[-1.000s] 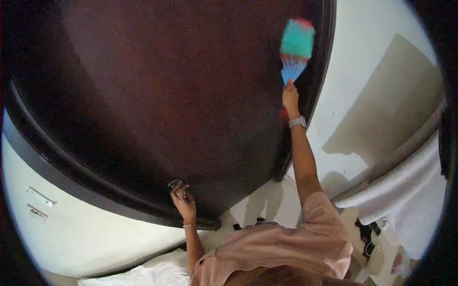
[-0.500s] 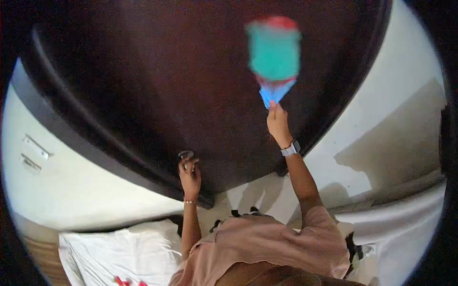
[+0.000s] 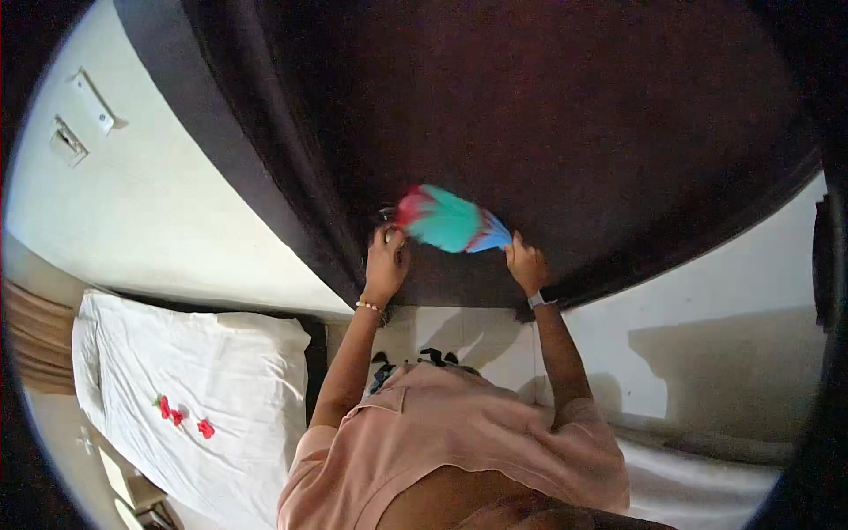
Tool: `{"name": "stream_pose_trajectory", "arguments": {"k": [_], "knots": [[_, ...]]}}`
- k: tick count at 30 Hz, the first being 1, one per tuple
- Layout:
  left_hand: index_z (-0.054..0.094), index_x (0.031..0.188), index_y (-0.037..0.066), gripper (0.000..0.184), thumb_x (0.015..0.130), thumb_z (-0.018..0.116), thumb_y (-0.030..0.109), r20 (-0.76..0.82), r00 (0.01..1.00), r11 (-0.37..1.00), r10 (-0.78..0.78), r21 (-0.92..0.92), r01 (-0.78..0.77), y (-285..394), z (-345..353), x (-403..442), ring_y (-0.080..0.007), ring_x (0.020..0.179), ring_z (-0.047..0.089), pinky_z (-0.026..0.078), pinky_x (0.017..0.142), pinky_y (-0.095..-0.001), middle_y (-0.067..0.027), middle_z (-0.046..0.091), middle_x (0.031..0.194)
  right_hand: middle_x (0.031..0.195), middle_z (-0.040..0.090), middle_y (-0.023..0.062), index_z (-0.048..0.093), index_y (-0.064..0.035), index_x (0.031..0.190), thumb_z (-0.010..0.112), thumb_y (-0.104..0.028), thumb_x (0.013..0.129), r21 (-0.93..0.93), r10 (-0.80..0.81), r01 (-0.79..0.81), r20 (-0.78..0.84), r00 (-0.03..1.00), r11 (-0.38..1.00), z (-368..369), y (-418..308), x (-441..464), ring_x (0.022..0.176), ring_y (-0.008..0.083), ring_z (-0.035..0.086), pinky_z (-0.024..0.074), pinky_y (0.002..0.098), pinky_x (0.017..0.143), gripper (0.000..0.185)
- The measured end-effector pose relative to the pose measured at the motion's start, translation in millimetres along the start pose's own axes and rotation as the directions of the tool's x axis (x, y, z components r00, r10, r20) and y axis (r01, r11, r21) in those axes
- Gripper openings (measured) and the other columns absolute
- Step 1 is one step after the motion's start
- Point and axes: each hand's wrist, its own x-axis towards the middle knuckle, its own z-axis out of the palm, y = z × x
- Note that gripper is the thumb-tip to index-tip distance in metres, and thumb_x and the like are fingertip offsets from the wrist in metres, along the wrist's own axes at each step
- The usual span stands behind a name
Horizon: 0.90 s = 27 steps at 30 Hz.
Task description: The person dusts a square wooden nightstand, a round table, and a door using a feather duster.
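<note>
My right hand is closed around the narrow blue end of a fluffy duster, teal in the middle and red at the tip. The duster lies nearly level, its red tip pointing left, close to my left hand, and is blurred by motion. My left hand has its fingers curled round a small metal door knob, mostly hidden by the hand and the duster tip. Both hands are in front of a large dark brown door.
A dark frame borders the door at left, beside a pale wall with two white fittings. At lower left stands a bed with a white sheet and red flowers. Tiled floor shows below the door.
The duster has come down and left from high on the door, turning from upright to nearly level beside my left hand. The view has shifted, showing more of the bed.
</note>
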Motion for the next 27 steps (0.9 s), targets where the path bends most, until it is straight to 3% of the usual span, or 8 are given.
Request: {"name": "stream_pose_trajectory", "arguments": {"k": [5,11,14,17,19,22,24,27], "knots": [[0.05,0.096,0.007,0.031,0.067,0.055,0.001,0.001,1.0,1.0,-0.002,-0.006,0.002,0.6,-0.1,-2.4,-0.0368,0.098,0.046,0.041,0.081,-0.0413,-0.0174,0.044,0.11,0.056,0.056,0.0166,0.054,-0.0014,0.102,0.046,-0.031,0.085,0.024,0.018,-0.028,0.331,0.943,0.999,60.3,16.9,-17.9,0.048,0.0335,0.056,0.044,0.041,0.041,0.035],[0.05,0.098,0.007,0.034,0.066,0.056,0.0,0.009,0.999,0.999,-0.05,0.007,0.05,-1.8,2.5,-3.4,-0.037,0.099,0.045,0.04,0.082,-0.0413,-0.0173,0.044,0.111,0.056,0.055,0.0191,0.053,-0.0012,0.103,0.049,-0.027,0.082,-0.05,-0.083,0.089,0.115,0.99,0.995,41.1,24.3,-15.8,0.047,0.033,0.055,0.0442,0.0397,0.041,0.033],[0.054,0.097,0.007,0.033,0.065,0.057,-0.003,0.011,0.999,0.998,-0.033,-0.057,0.034,3.1,-1.4,0.2,-0.036,0.099,0.045,0.04,0.084,-0.0406,-0.0176,0.044,0.11,0.055,0.054,0.0205,0.053,-0.0005,0.102,0.049,-0.023,0.082,-0.088,0.028,-0.04,-0.134,0.991,0.995,23.7,41.0,-1.1,0.047,0.0324,0.055,0.0425,0.0411,0.041,0.03],[0.056,0.096,0.006,0.033,0.065,0.056,-0.005,-0.024,0.999,0.997,0.032,-0.068,-0.034,1.0,1.2,5.0,-0.0343,0.1,0.045,0.039,0.085,-0.0391,-0.0165,0.045,0.109,0.06,0.053,0.0202,0.053,0.0031,0.085,0.043,-0.02,0.086,0.394,0.33,-0.187,-0.335,0.882,0.9,-36.5,31.3,45.0,0.053,0.0344,0.053,0.0376,0.0416,0.047,0.025],[0.057,0.093,0.005,0.028,0.066,0.055,-0.005,-0.025,0.999,0.999,0.034,-0.037,-0.035,0.8,0.9,3.2,-0.0348,0.101,0.046,0.039,0.085,-0.0391,-0.017,0.046,0.108,0.065,0.054,0.0214,0.052,0.0041,0.078,0.038,-0.02,0.089,0.611,0.538,-0.3,-0.25,0.805,0.733,-102.6,9.0,72.5,0.055,0.038,0.05,0.036,0.0413,0.049,0.03],[0.057,0.091,0.003,0.024,0.069,0.054,-0.004,-0.011,0.998,0.997,0.064,0.032,-0.064,7.0,-3.0,2.7,-0.035,0.102,0.045,0.039,0.086,-0.0388,-0.018,0.046,0.108,0.068,0.054,0.0238,0.052,0.003,0.082,0.039,-0.014,0.086,0.244,0.169,-0.055,-0.475,0.864,0.968,-137.8,-0.1,91.0,0.062,0.0403,0.052,0.0416,0.0443,0.052,0.022],[0.057,0.093,0.004,0.024,0.071,0.054,-0.002,0.002,0.999,0.988,-0.035,-0.154,0.035,3.2,-5.3,-0.5,-0.0345,0.103,0.045,0.038,0.086,-0.0386,-0.0171,0.045,0.109,0.074,0.055,0.0237,0.052,0.0037,0.089,0.041,-0.012,0.083,0.123,0.26,-0.233,-0.298,0.918,0.965,-163.0,-6.4,95.5,0.067,0.0409,0.053,0.0442,0.0459,0.055,0.02],[0.056,0.093,0.006,0.024,0.07,0.054,-0.002,-0.037,0.998,0.999,0.051,-0.013,-0.051,6.3,-8.7,-3.1,-0.0351,0.102,0.044,0.039,0.084,-0.0396,-0.0167,0.044,0.108,0.083,0.055,0.0252,0.052,0.0045,0.094,0.04,-0.016,0.085,0.146,0.238,-0.188,-0.562,0.792,0.971,-164.5,37.0,106.5,0.071,0.0423,0.053,0.044,0.045,0.06,0.025]]}}
